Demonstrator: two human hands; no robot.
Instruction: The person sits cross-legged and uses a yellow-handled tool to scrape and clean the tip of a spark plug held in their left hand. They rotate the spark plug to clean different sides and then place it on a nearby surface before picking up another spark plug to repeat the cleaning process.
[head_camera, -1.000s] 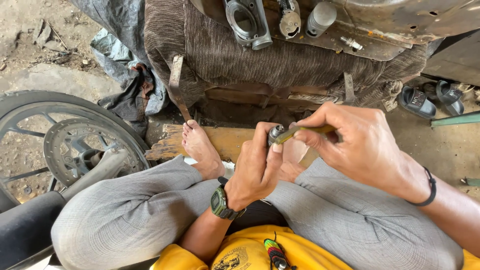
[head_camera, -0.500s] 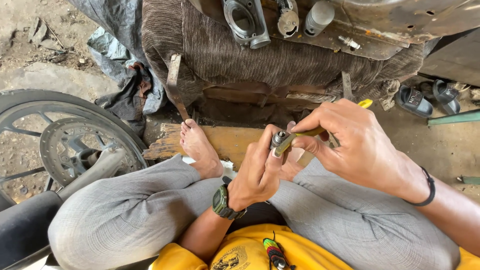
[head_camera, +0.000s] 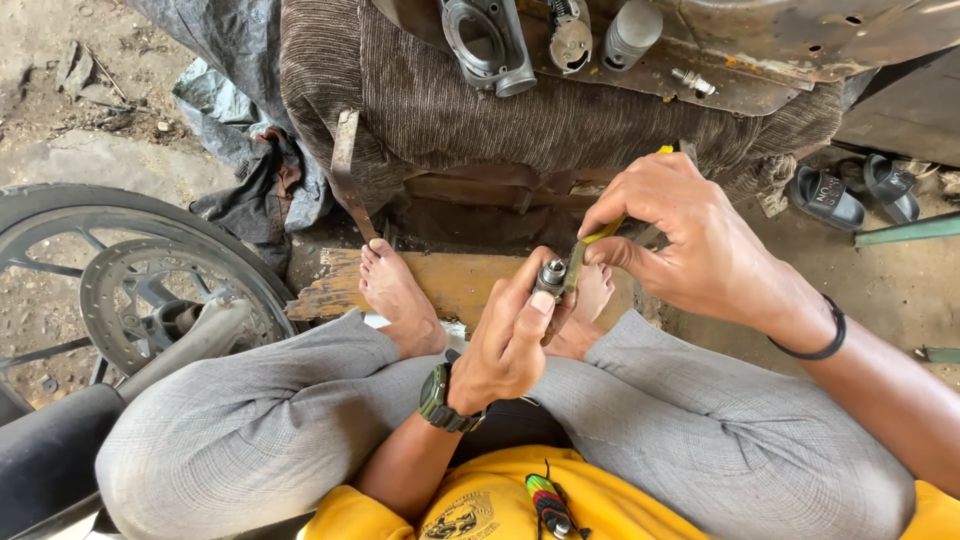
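Your left hand (head_camera: 508, 345) is clenched around a small metal part (head_camera: 551, 274), pinched between thumb and fingertips so that its round top shows above them, at about 1 o'clock from your wrist watch (head_camera: 437, 397). Your right hand (head_camera: 690, 240) grips a yellow-handled tool (head_camera: 590, 248) between thumb and forefinger; the tool's dull end lies against the part's right side, touching it, and the yellow tip of its handle shows above your knuckles at 12 o'clock. Both hands hang over your crossed legs, just above your bare feet (head_camera: 400, 295). A worn wooden board (head_camera: 460, 280) lies under the feet. At 9 o'clock stands a motorcycle wheel (head_camera: 130, 290). At 12 o'clock, a striped cloth (head_camera: 560, 110) drapes a bench bearing metal engine parts (head_camera: 490, 45). Dark sandals (head_camera: 850, 195) lie at 2 o'clock.
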